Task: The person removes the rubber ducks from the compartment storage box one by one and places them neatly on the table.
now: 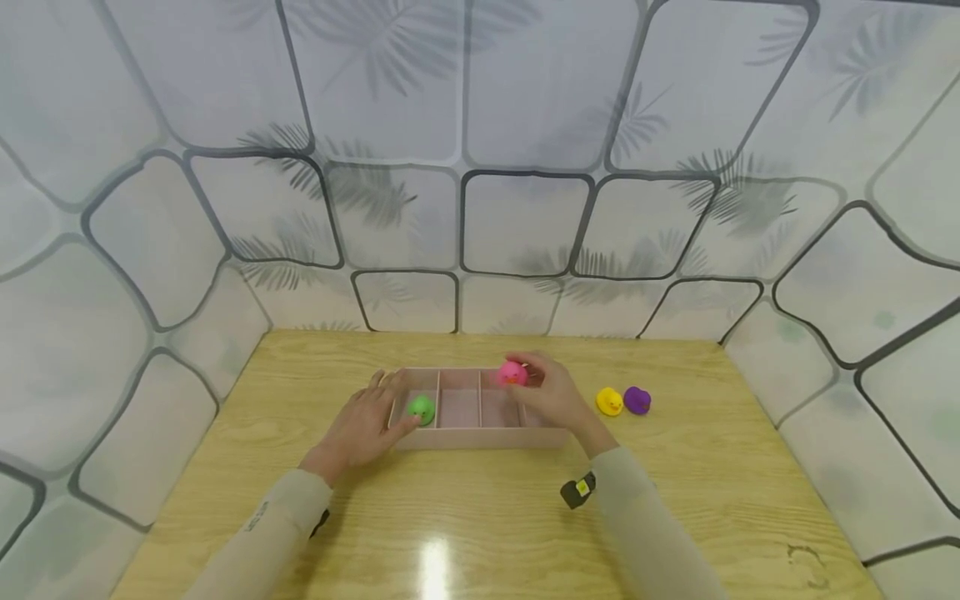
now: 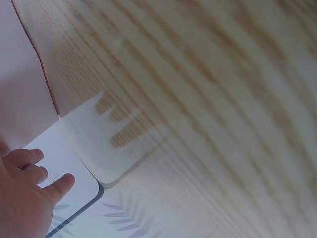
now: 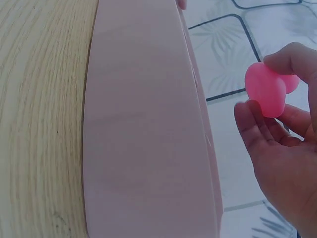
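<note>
A pink rubber duck (image 1: 512, 373) is pinched between the thumb and fingers of my right hand (image 1: 557, 396), above the right half of a pale pink divided box (image 1: 480, 439). In the right wrist view, the pink duck (image 3: 266, 91) shows beyond the box's long side wall (image 3: 143, 119). My left hand (image 1: 367, 421) rests against the box's left end, fingers extended and thumb at the front edge. Inside the leftmost compartment sits a green rubber duck (image 1: 422, 407), close to that thumb. The two middle compartments hold nothing; my right hand partly covers the rightmost.
To the right of the box, a yellow rubber duck (image 1: 609, 402) and a purple one (image 1: 637, 400) stand side by side on the wooden table (image 1: 480, 517). A patterned backdrop (image 1: 525, 221) rises behind the table and along both sides.
</note>
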`<state>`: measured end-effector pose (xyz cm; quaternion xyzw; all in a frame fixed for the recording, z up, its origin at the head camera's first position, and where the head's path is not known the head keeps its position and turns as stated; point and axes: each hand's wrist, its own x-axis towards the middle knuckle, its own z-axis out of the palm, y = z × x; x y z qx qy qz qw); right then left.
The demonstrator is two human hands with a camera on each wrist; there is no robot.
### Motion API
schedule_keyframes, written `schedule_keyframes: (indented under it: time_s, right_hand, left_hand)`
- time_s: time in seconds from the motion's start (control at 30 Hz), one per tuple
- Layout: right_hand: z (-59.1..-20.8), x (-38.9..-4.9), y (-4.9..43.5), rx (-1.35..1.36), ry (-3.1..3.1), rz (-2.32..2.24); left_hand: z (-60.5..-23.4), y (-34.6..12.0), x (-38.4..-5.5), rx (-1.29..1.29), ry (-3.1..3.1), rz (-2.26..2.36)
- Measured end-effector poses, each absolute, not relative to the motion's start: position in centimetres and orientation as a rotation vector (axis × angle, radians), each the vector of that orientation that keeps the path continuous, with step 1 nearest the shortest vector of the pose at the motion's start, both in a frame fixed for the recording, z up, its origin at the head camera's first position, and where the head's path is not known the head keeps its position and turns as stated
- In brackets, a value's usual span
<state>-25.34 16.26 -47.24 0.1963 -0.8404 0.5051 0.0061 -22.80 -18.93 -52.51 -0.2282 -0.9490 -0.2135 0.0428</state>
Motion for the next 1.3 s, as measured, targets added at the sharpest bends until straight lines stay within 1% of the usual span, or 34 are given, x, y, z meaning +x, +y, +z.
schedule_keyframes:
  time_s: [0.27,0.57,0.97,1.3]
  right_hand:
    - [-47.2,-25.2,18.3,0.586,-2.593,1.536]
    - [-46.7,-24.7,19.9,0.453,-2.591,1.575]
    - [-47.7,-24.7,23.5,0.356,-2.621,1.425]
    - [-47.1,-24.3,26.4,0.265,-2.657,1.310]
  left_hand:
    - [-52.5,-18.9,-22.8,-0.701,-2.900,-0.660]
    - [-52.5,-18.9,-22.8,-0.710,-2.901,-0.646]
    - [-52.7,-18.9,-23.0,-0.704,-2.888,-0.653]
    - [-52.6,-18.7,-22.8,-0.684,-2.911,-0.669]
